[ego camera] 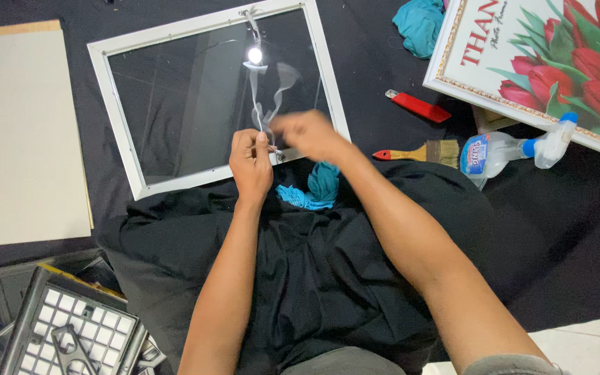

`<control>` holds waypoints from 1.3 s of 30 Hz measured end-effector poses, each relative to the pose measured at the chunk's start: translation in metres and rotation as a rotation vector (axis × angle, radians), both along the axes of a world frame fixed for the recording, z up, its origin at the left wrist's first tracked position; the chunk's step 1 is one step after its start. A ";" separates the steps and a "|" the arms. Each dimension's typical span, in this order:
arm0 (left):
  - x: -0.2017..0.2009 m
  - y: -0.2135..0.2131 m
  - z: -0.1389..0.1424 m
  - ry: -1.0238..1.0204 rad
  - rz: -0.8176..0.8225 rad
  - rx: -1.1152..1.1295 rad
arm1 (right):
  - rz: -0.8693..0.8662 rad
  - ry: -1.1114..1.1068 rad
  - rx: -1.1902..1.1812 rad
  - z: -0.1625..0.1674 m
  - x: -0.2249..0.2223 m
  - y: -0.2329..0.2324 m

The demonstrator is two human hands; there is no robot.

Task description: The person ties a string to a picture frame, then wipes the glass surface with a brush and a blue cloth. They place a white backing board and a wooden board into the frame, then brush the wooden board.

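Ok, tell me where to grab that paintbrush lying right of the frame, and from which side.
Take the paintbrush by its wooden handle, near the red tip. It lies flat on the black cloth, handle pointing left toward the right hand, bristles toward the spray bottle. Probably best from above on the handle side: that end is clear, while the bristle end sits close to the bottle.

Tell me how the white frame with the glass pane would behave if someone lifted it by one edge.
The white frame looks thin and holds a reflective glass pane, so it is probably stiff yet fragile. It lies flat on black cloth, so it likely slides little. The left hand and right hand work at its near edge.
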State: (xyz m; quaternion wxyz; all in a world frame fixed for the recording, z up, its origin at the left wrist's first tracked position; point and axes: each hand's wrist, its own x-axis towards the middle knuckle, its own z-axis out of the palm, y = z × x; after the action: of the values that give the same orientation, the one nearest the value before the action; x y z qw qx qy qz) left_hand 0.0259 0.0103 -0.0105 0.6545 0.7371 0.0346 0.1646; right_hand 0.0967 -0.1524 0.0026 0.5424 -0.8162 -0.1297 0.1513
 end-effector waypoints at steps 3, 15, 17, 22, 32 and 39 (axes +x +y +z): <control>-0.002 0.001 0.002 -0.006 0.082 0.177 | 0.207 0.088 -0.080 -0.002 -0.006 0.006; -0.001 0.001 0.006 0.038 0.071 0.111 | 0.255 0.074 -0.291 0.001 -0.015 0.009; -0.002 0.001 0.006 0.001 0.079 0.147 | 0.255 0.046 -0.350 0.003 -0.016 0.011; -0.001 0.001 0.005 0.009 0.073 0.171 | 0.128 0.036 -0.311 -0.002 -0.021 0.015; -0.001 0.001 0.005 0.067 0.047 0.043 | -0.029 0.230 -0.265 0.001 -0.007 0.003; 0.000 0.000 0.002 0.092 0.047 -0.011 | -0.114 0.508 0.246 0.001 -0.001 0.000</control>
State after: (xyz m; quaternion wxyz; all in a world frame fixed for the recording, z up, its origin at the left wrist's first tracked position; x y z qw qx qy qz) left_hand 0.0262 0.0104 -0.0088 0.6523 0.7392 0.0826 0.1456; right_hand 0.0954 -0.1523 0.0033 0.6601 -0.6862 0.0389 0.3031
